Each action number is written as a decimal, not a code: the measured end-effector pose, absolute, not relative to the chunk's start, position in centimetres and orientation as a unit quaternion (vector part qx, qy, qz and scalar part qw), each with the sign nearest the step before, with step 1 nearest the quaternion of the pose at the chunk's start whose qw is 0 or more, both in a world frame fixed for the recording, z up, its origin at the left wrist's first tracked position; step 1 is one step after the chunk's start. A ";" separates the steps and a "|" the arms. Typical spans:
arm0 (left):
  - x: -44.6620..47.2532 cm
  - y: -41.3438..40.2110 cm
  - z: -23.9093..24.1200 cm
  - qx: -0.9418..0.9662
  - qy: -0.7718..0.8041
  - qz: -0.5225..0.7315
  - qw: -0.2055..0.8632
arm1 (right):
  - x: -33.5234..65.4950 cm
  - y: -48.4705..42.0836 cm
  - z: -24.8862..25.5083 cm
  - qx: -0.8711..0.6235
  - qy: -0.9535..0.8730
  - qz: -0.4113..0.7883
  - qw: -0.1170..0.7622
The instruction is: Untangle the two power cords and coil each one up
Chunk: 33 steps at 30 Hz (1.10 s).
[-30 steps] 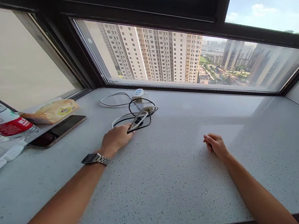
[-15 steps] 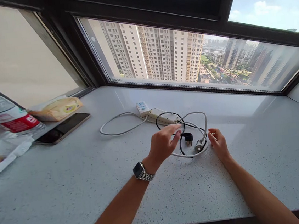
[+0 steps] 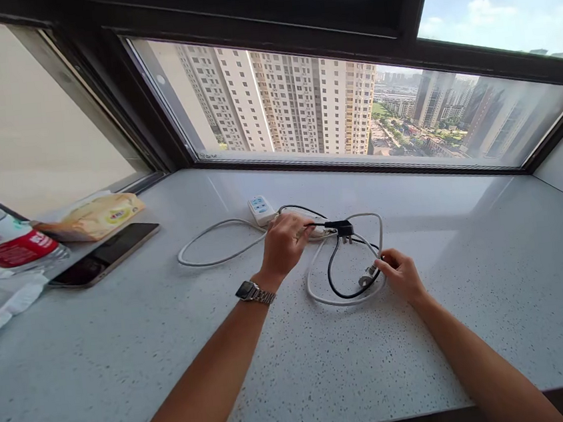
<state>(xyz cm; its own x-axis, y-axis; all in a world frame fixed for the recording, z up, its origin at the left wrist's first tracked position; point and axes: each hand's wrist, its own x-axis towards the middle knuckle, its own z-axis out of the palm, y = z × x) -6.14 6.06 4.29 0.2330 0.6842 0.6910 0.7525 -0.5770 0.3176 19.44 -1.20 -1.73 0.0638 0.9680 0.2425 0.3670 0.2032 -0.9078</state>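
Note:
My left hand (image 3: 283,243), with a watch on its wrist, pinches the black power cord just behind its black plug (image 3: 342,229). The plug is lifted a little, its pins pointing down. My right hand (image 3: 401,275) is closed at the right side of the cord loops, its fingertips on the white cord near the white plug (image 3: 366,279). The black cord (image 3: 329,274) and the white cord (image 3: 310,287) lie looped across each other. Behind my left hand is a white power strip (image 3: 261,210), its socket end showing and its middle partly covered.
On the left of the speckled countertop (image 3: 126,361) lie a phone (image 3: 108,255), a yellow tissue pack (image 3: 98,215) and a plastic bottle with a red label (image 3: 18,249). A dark-framed window (image 3: 264,45) borders the far edge. A white wall rises at right.
My left hand has moved left and away from me, drawing the black plug up and back. My right hand has moved left and closed on the white cord.

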 end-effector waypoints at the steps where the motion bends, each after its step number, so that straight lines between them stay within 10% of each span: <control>1: -5.5 6.9 5.2 -0.766 -0.459 -0.449 0.028 | 19.4 -1.2 -1.7 -0.543 -0.613 0.314 0.480; 6: -0.2 11.6 7.7 -0.709 -0.483 -0.495 -0.137 | 19.1 -1.8 -1.8 -0.485 -0.658 0.339 0.466; 14: 6.0 12.7 6.7 -0.865 -0.215 -0.219 -0.396 | 19.5 -2.1 -1.8 -0.430 -0.719 0.358 0.412; 22: -0.8 11.9 4.4 -0.853 -0.351 -0.241 -0.300 | 20.1 -2.1 -2.0 -0.436 -0.842 0.142 0.285; 33: -7.0 8.0 1.0 -0.697 -0.407 -0.401 -0.433 | 23.7 -1.9 0.0 -0.398 -0.824 0.297 0.274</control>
